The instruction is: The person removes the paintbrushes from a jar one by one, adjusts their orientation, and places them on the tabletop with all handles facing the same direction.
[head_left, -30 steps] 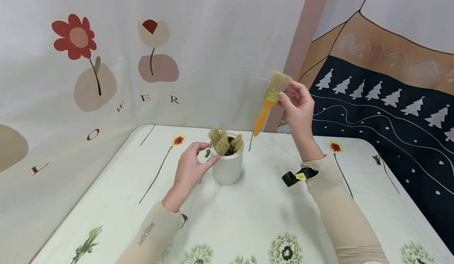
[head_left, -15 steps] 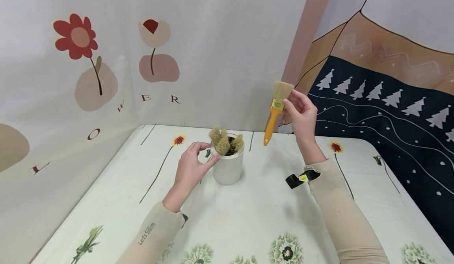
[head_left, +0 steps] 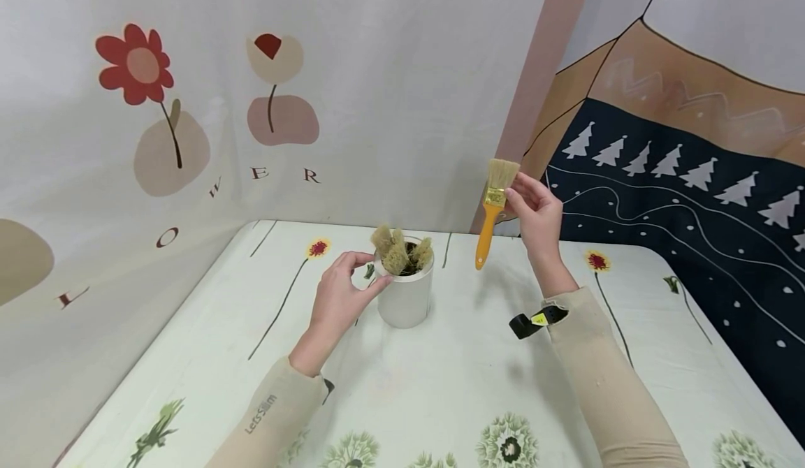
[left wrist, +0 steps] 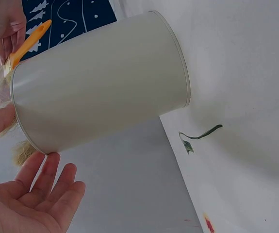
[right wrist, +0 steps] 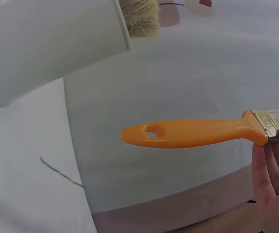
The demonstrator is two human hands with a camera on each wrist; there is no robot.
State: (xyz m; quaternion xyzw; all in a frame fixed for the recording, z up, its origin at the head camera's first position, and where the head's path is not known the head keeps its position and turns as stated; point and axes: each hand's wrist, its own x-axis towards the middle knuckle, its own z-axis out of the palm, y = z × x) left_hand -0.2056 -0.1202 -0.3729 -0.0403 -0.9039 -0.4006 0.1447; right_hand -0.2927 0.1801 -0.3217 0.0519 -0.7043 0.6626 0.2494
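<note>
A white cylindrical container stands upright on the table, tan bristle heads sticking up out of its mouth. My left hand holds its rim between thumb and fingers; in the left wrist view the thumb and index finger touch the rim. To the right of the container and above the table, my right hand pinches a paintbrush by its metal ferrule. The brush's orange handle points down and its bristles point up. What lies deeper inside the container is hidden by its wall.
A pale tablecloth with printed flowers covers the table. Behind its back edge hangs a light curtain with flower prints. At right is a dark cloth with printed trees. A black wrist camera sits on the right forearm.
My right hand has lowered the paintbrush and shifted it slightly right, and the brush has turned nearer to upright. The left hand and container have stayed in place.
</note>
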